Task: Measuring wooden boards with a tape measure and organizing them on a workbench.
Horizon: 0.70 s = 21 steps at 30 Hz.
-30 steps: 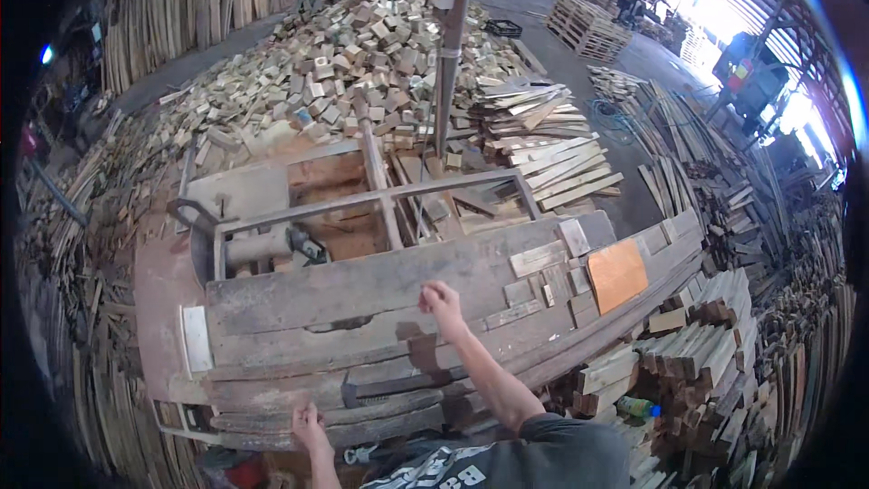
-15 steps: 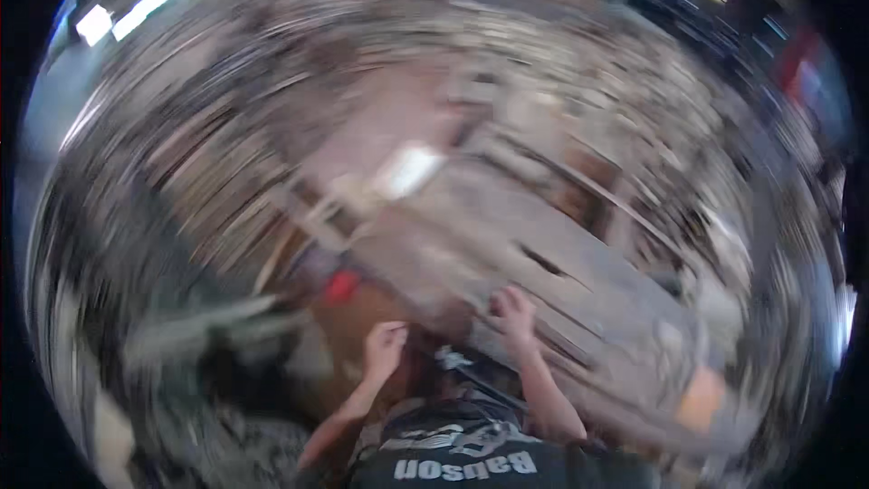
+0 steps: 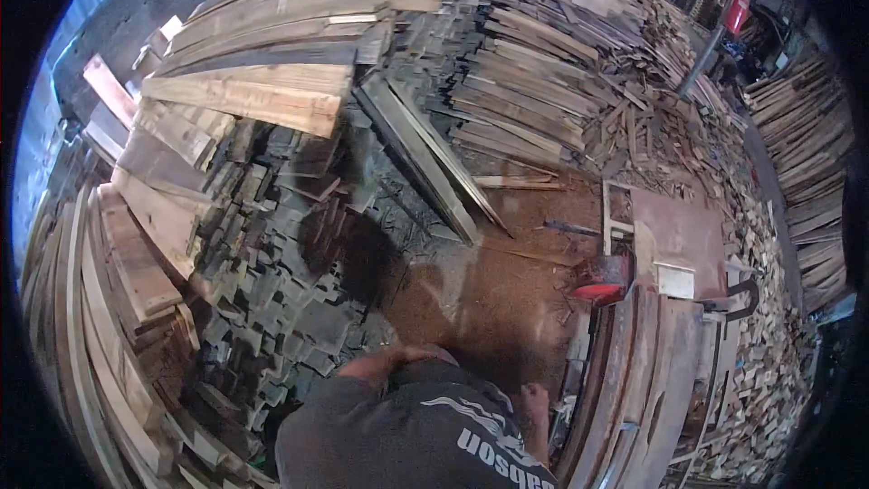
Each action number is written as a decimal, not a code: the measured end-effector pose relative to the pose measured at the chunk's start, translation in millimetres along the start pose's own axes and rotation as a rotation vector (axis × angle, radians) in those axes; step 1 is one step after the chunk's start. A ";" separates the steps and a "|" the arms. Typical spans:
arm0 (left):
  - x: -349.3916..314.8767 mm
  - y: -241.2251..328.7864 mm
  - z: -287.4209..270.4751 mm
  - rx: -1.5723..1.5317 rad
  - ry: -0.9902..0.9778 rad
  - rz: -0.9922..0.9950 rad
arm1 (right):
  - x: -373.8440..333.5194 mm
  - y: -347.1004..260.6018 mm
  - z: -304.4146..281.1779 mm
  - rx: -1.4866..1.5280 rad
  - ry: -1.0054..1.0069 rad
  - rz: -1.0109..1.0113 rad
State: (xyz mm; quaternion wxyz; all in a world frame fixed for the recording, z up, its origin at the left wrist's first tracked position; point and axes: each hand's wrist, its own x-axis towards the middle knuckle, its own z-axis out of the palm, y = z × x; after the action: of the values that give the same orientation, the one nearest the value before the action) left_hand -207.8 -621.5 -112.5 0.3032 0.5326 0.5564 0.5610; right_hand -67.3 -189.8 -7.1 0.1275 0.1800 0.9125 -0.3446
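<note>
My left hand is bent in across the front of my dark shirt, and its fingers are hidden. Low on the right, my right hand hangs with its fingers curled in and nothing visible in them. It is close to the long wooden bench top but seems apart from it. At the bench's far end are a reddish-brown metal plate and a pale rectangular piece. A round red and black part juts from the bench's left side.
Sawdust covers the floor ahead. Narrow boards lie slanting beyond it. Stacked planks rise at the left, with long boards along the near left. Timber piles fill the back, and cut blocks lie right of the bench.
My view has swung left, so the bench now appears at the right and the plank stacks fill the left. Both hands have dropped closer to my body. The earlier picture is blurred.
</note>
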 end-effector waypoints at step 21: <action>-17.2 -32.4 -48.0 0.013 0.932 -1.449 | 184.4 -95.0 28.3 0.278 -0.555 0.336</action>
State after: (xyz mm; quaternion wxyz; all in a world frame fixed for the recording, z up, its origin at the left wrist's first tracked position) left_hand -256.5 -645.6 -138.7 0.3240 -0.2369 0.8300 0.3873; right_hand -270.2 -230.8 -38.2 0.3997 0.2429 0.7449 -0.4757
